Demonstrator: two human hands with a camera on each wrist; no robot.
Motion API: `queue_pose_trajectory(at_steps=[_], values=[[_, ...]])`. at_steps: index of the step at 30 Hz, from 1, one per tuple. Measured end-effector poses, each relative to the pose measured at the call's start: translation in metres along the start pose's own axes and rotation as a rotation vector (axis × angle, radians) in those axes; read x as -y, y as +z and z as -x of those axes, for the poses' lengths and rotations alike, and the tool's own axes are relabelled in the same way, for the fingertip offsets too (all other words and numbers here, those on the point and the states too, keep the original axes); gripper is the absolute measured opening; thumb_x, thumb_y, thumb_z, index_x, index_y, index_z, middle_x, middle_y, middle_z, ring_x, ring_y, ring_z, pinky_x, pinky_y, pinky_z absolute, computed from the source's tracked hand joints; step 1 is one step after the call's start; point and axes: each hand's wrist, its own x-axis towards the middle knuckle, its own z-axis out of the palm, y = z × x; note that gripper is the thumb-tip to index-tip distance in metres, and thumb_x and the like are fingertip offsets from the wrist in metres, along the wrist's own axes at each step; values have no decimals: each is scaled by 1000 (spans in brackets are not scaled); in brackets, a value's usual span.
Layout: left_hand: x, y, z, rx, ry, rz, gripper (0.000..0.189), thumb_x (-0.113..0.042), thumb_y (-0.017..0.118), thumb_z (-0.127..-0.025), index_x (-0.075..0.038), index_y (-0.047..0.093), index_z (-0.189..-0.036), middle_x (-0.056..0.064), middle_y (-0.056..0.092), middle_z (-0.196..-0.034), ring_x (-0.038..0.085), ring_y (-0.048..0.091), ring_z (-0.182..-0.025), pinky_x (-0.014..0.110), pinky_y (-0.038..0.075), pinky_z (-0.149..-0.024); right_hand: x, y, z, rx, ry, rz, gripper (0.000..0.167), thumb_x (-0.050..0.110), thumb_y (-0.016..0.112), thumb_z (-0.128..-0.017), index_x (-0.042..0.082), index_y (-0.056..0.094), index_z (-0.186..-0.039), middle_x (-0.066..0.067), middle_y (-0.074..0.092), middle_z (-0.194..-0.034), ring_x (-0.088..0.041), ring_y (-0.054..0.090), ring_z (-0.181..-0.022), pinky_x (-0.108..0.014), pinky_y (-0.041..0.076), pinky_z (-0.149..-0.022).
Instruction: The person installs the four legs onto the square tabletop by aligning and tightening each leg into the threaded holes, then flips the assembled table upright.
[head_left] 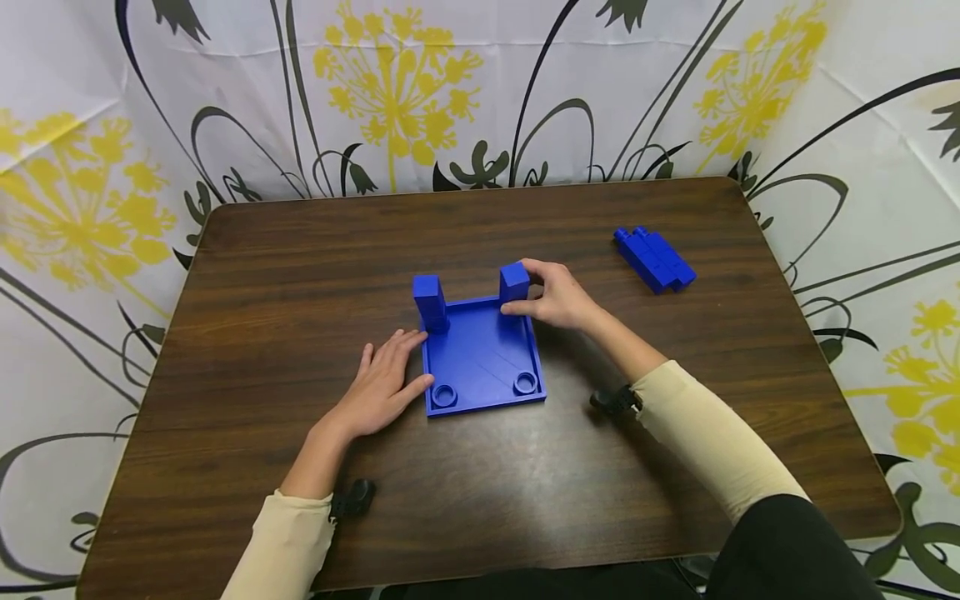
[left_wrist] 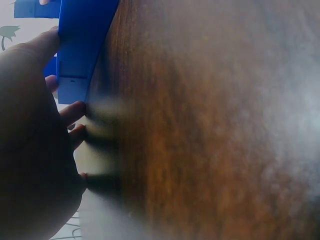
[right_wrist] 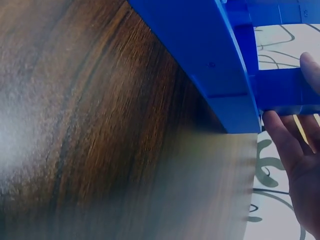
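Note:
A blue square panel (head_left: 483, 354) with a raised rim lies on the table, two round sockets showing at its near corners. Upright at its far left corner stands a blue square leg (head_left: 430, 302). My right hand (head_left: 558, 296) grips a second blue leg (head_left: 514, 283) at the far right corner, thumb on the near side and fingers behind. In the right wrist view this leg (right_wrist: 282, 90) meets the panel right at the rim. My left hand (head_left: 384, 385) lies with fingers extended, thumb and fingertips at the panel's left edge.
Two more blue legs (head_left: 655, 260) lie side by side at the back right of the brown wooden table (head_left: 300, 267). A white cloth (head_left: 262, 75) with yellow and grey plant patterns hangs behind and beside the table.

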Motion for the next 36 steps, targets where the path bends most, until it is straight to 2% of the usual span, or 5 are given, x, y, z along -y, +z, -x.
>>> queue_pose_trajectory(at_steps=[10,21,36], values=[[-1,0,-1,-19,15,4,67,-50,46,-101,-20,20,-156,11,24,-159,32,9,-149,64,-2,-111,4,4,0,-84,47,76,43,23,88,-75,7,64,-106,-4,68,-95,-19,65,-92,-43,50,-85],[0,0,0,-14,19,13,67,-48,47,-101,-19,20,-156,12,23,-160,33,9,-149,65,-2,-110,6,8,1,-124,102,105,45,26,88,-74,6,63,-106,-7,69,-94,-25,66,-91,-42,50,-82],[1,1,1,-22,18,7,67,-50,45,-101,-20,20,-156,11,23,-159,31,9,-149,64,-2,-111,13,12,0,-160,171,151,45,29,88,-72,8,62,-103,-8,70,-92,-27,66,-92,-40,49,-77]])
